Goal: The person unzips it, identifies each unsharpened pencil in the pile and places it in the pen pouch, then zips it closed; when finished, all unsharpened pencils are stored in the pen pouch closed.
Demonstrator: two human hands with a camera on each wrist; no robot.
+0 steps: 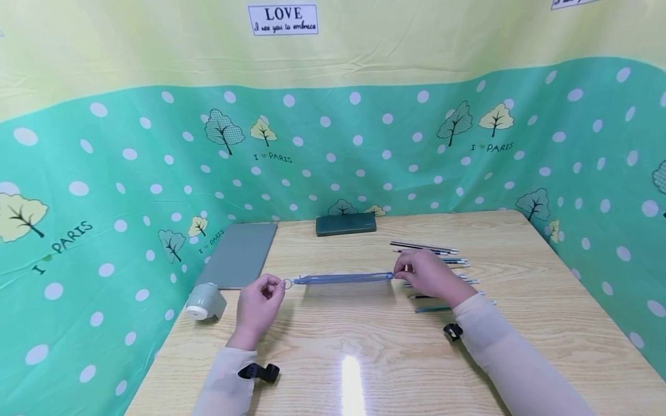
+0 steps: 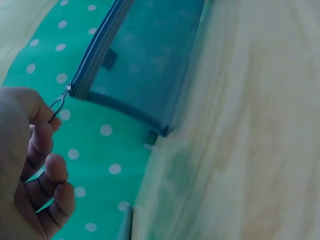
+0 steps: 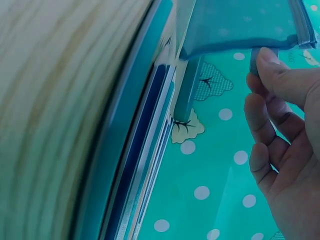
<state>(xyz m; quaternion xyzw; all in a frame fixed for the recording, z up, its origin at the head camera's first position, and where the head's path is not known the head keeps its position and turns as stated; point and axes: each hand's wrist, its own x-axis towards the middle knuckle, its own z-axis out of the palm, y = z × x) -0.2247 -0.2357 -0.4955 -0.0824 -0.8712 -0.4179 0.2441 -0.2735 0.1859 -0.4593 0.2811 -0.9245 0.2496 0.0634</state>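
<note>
A translucent blue zipper pouch [image 1: 343, 279] is stretched between the two hands above the wooden table, its zipper edge uppermost. At its left end my left hand [image 1: 260, 306] pinches the metal ring [image 2: 59, 104] of the zipper pull between thumb and forefinger. The zipper pull sits at that corner in the left wrist view. My right hand [image 1: 428, 274] grips a small tab [image 3: 254, 61] at the pouch's other end. Through the pouch's mesh-like side [image 2: 150, 55] the background shows faintly, with no contents visible.
Several pencils [image 1: 434, 248] lie in a loose row beneath and around the right hand. A dark green case [image 1: 346, 225] stands at the back edge. At left are a grey flat board [image 1: 240, 254] and a pale green-and-white object [image 1: 208, 300]. Dotted cloth [image 1: 322, 144] hangs around the table.
</note>
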